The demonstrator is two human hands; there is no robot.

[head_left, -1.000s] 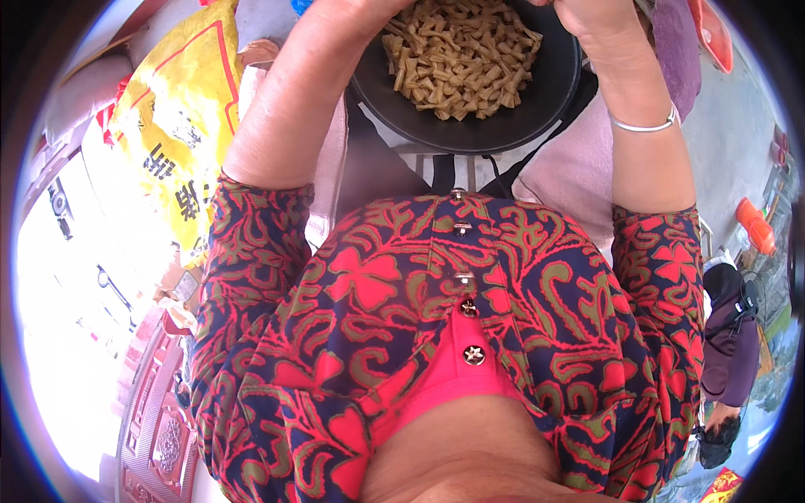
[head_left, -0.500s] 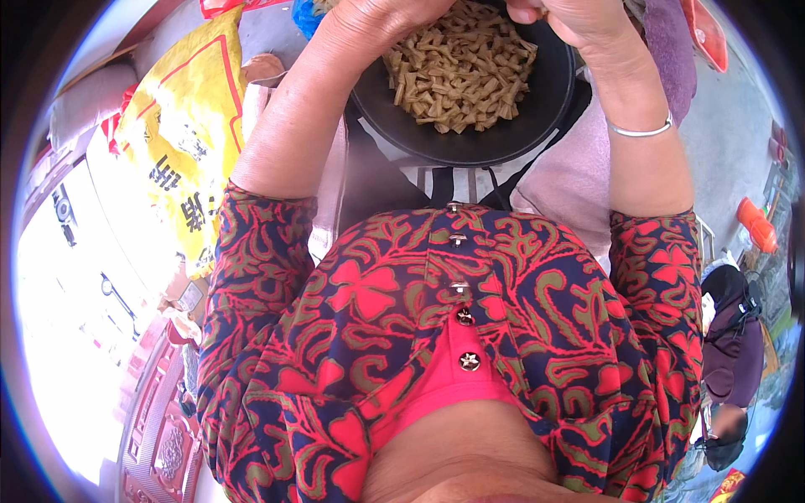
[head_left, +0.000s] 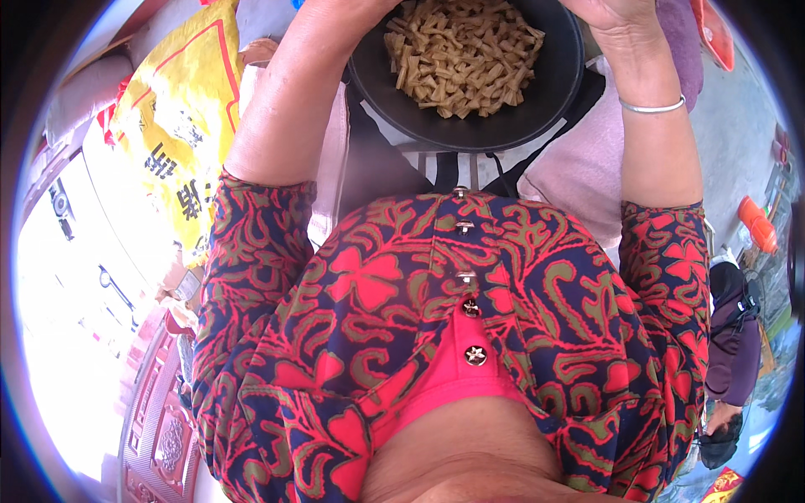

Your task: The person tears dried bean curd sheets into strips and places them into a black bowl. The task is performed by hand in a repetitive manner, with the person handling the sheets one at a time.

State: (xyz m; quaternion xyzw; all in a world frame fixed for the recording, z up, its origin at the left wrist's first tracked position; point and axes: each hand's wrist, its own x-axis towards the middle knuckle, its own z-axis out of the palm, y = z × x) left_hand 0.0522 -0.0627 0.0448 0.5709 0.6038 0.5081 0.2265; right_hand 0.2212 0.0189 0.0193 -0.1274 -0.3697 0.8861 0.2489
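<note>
A black round pan (head_left: 453, 134) sits in front of me at the top of the picture. Inside it lies a heap of short, tan-brown, knotted-looking pieces (head_left: 465, 63), whose exact kind I cannot tell. Over the pan's left rim, my left hand (head_left: 362, 8) is cut off by the top edge, its fingers out of sight. My right hand (head_left: 616, 12) is at the pan's upper right rim, its fingers also cut off there. Whether either hand holds anything is hidden. A silver bangle (head_left: 652, 106) circles my right wrist.
A yellow sack (head_left: 180, 126) with dark print stands to the left. Pinkish cloth (head_left: 570, 172) covers my right leg beside the pan. Farther right are an orange plastic object (head_left: 757, 225), a red container (head_left: 714, 33) and another person in dark purple (head_left: 734, 360).
Both hands have moved farther up and partly out of the picture, and the right hand has shifted right. The pan appears slightly higher; its heap looks much the same.
</note>
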